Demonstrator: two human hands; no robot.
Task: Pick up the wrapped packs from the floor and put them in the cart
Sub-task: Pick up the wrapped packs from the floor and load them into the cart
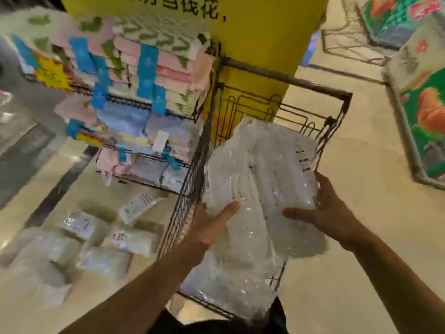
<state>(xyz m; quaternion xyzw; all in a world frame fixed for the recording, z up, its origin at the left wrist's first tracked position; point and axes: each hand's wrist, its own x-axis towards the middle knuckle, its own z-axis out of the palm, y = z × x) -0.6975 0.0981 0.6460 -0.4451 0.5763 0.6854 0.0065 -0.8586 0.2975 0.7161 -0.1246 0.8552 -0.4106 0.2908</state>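
Right now both hands hold one large wrapped pack over the open top of the wire cart. The left hand presses flat against the pack's near-left side, thumb laid across the clear plastic, fingers hidden behind it. The right hand grips the near-right side, thumb on top and fingers curled around the edge by the barcode label. The pack is white under its glossy wrap and tilts toward the cart's far edge, where its upper end lies against the wire frame. Beneath it, more wrapped goods already fill the cart's near end, reaching to the near rim.

On the floor to the left of the cart lie several further wrapped packs, close together in a loose cluster near the cart's left wall; motion blur makes their number hard to tell. Behind them stands a wire shelf rack stacked with folded towels in pink, green and blue, touching or just beside the cart's far-left corner. A yellow pillar with black lettering rises behind the cart's far edge.
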